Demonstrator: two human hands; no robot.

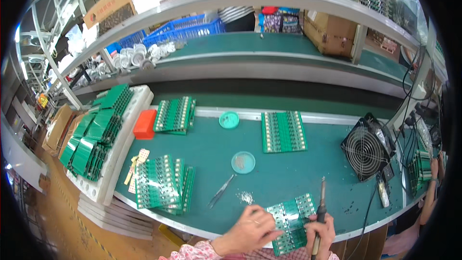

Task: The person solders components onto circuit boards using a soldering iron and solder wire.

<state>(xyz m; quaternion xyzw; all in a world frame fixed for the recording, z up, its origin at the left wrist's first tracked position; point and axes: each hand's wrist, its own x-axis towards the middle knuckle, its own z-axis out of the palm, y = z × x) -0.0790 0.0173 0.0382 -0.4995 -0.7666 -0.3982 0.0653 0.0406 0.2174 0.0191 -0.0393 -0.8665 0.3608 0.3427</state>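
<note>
To the left of your left fingers, beyond them, metal tweezers (220,193) lie slantwise on the tabletop (207,171). Your left hand (251,231) is half-curled, thumb over the green circuit board panel's (291,219) left edge; whether those fingers pinch anything, you can't tell from here. The panel lies between your hands, just right of the left fingers, component rows slanting. Your right hand's fingers close round the soldering iron (321,210), its long axis running away from you, tip beyond the panel.

Held PCB (291,215) glossy; tweezers (222,190) shiny met.; tabletop (322,161) matt; L sleeve (196,251) cloth
</note>
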